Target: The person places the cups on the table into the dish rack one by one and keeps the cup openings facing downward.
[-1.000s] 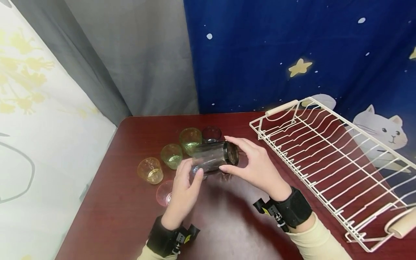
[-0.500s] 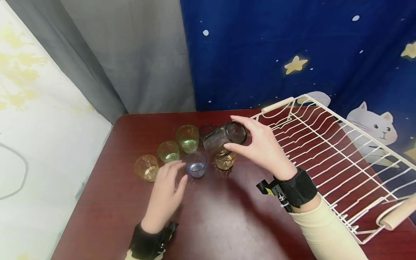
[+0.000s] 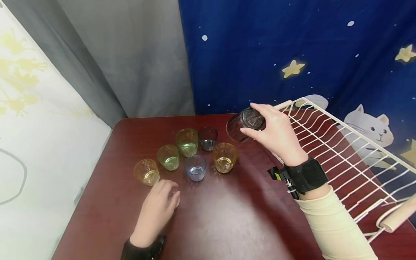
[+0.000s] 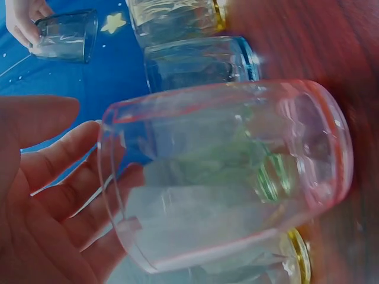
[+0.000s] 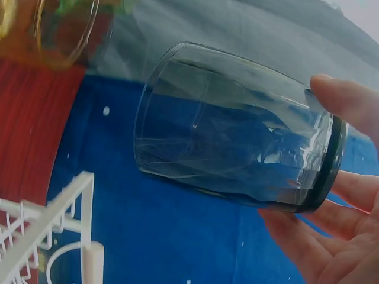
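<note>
right grip (image 3: 277, 133), raised, pinches a tilted grey glass (image 3: 238, 128), left grip (image 3: 157, 208) parted loosely beside a pink glass (image 4: 225, 177).

Right hand (image 3: 277, 133) carried grey glass (image 3: 236, 128) nearer rack (image 3: 357, 133); left hand (image 3: 156, 206) released it, drew back

Amber glass tumblers (image 3: 225, 157): two. Green tumblers (image 3: 187, 142): two. Grey tumblers (image 3: 208, 139): two. Blue tumbler (image 3: 195, 168): one. Pink tumbler (image 4: 225, 171): one. Eight tumblers in all. White wire dish rack (image 3: 341, 157): one, two handles (image 3: 401, 215) in view. Left hand (image 3: 158, 204) plus right hand (image 3: 276, 131): two. Black wrist straps (image 3: 307, 176): two. Table (image 3: 224, 220): one. Printed cat (image 3: 370, 124): one.
</note>
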Demonstrator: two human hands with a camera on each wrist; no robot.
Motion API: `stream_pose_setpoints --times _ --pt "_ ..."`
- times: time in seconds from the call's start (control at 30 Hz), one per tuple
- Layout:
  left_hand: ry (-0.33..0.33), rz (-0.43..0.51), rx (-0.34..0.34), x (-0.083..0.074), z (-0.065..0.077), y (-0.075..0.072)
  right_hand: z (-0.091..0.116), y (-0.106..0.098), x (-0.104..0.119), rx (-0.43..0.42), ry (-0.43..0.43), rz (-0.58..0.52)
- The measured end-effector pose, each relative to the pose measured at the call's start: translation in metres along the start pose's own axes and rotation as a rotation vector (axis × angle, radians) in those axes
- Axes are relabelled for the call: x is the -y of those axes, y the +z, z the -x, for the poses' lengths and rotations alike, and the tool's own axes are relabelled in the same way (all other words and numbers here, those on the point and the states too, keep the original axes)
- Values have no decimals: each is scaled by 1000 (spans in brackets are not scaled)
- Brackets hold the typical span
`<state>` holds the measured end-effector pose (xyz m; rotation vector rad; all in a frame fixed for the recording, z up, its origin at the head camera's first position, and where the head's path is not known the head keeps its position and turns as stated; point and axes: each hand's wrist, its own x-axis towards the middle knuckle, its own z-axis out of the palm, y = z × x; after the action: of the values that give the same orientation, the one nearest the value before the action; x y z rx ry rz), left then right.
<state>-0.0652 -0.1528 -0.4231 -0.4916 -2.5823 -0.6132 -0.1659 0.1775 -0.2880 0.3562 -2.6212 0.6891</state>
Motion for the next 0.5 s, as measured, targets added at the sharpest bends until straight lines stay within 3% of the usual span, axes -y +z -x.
stream_pose_setpoints --times 0.23,0.5 --pt "-41 -3 73 3 6 -1 -13 -7 -15 -62 76 -10" --pt "-40 -17 81 6 12 3 -21 -15 -31 -43 75 108"
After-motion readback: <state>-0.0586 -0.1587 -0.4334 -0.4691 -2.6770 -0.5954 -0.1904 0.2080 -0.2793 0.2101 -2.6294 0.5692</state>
